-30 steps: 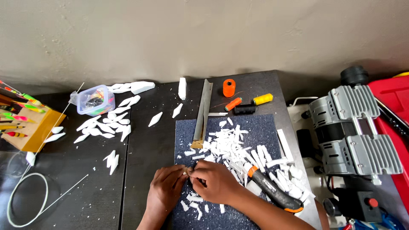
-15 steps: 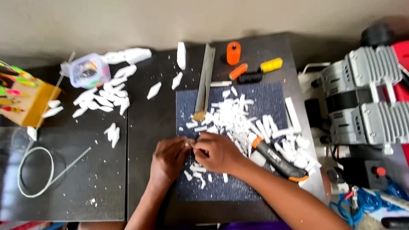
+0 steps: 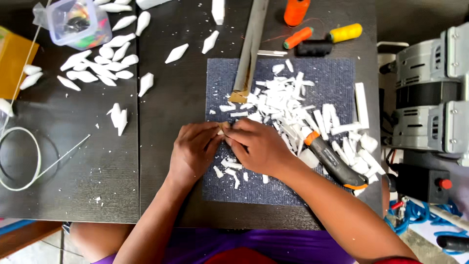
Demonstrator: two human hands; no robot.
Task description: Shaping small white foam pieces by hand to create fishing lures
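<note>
Fingers of the left hand (image 3: pixel 193 149) and of the right hand (image 3: pixel 259 146) meet tip to tip, clamped together on a small pale piece (image 3: pixel 223 131) that is mostly hidden between them; its shape cannot be told. The piece is held just above the near left part of the dark cutting mat (image 3: pixel 337 78), which lies on the black bench (image 3: pixel 166 98). White offcuts (image 3: pixel 283 105) are heaped on the mat just beyond and to the right of the right hand, with a few loose bits under the wrists. A utility knife (image 3: pixel 334 164) with orange trim lies among the offcuts, just beside the right forearm. A long grey strip (image 3: pixel 250 46) runs from the mat's far edge away across the bench. Farther out: white pointed shapes (image 3: pixel 100 61) scattered at the far left, a clear plastic tub (image 3: pixel 80 22) beyond them, thread spools (image 3: pixel 320 34) at the far right, a wire loop (image 3: pixel 22 159) at the left edge.
</note>
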